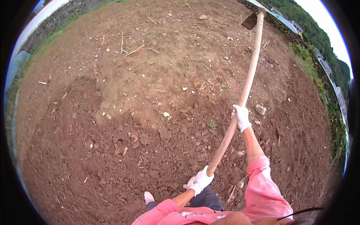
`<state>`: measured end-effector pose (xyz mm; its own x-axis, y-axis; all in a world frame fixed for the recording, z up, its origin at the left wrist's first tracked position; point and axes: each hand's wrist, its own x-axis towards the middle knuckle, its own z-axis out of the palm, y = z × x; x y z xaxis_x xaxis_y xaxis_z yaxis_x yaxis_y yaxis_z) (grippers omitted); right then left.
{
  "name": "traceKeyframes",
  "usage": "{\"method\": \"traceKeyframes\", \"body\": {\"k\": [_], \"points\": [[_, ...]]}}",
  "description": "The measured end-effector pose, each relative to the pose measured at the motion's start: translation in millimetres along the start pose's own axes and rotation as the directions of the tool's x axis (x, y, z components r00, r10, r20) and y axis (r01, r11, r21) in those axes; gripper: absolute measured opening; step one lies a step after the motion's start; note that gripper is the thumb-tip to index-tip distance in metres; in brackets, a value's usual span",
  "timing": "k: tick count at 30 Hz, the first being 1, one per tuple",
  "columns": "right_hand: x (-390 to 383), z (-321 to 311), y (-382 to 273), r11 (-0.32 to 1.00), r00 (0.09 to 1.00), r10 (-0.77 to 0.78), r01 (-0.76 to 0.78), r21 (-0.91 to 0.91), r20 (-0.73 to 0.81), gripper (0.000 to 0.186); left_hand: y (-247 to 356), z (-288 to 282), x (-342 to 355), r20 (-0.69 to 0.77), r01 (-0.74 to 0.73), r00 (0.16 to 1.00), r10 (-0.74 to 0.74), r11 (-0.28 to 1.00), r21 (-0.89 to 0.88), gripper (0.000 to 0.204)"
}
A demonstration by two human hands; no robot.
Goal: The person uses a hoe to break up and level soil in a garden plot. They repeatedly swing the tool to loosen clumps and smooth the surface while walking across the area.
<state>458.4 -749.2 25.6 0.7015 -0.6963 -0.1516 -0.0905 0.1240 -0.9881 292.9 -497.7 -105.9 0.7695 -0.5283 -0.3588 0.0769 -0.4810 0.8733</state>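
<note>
A long wooden-handled hoe [250, 77] slants from my body up to the far right, its dark metal blade [249, 21] raised at the far end of the handle. White gloves cover both my hands. Close to the handle's near end, my left hand [203, 180] is wrapped round the wood. Farther up the handle, my right hand [242, 117] grips it with the fingers curled over, the arm reaching forward in a pink sleeve. Beneath the hoe lies brown soil [157, 150], broken into clods near me and smoother, paler farther off.
Small stones, dry stalks [135, 50] and bits of straw are scattered over the ground. A larger pale stone [260, 109] lies right of my right hand. My light shoes [149, 197] stand on the loosened soil. Stone walls [56, 28] and green plants [305, 56] border the plot.
</note>
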Motion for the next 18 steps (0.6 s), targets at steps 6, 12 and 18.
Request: {"method": "traceKeyframes", "body": {"k": [6,12,18], "points": [[114,28,30,0.996,0.997,0.061,-0.058,-0.071,0.041,0.01,19,-3,73,-0.152,-0.018,0.988,0.02,1.0,0.014,0.04],[-7,-14,292,0.762,0.774,0.629,-0.595,-0.254,0.075,0.009,-78,73,-74,0.051,0.435,0.899,-0.435,0.9,0.026,0.045],[-172,-43,329,0.677,0.692,0.715,-0.721,-0.148,-0.102,0.007,-114,43,-196,0.13,0.612,0.764,-0.632,0.774,0.164,0.045]]}}
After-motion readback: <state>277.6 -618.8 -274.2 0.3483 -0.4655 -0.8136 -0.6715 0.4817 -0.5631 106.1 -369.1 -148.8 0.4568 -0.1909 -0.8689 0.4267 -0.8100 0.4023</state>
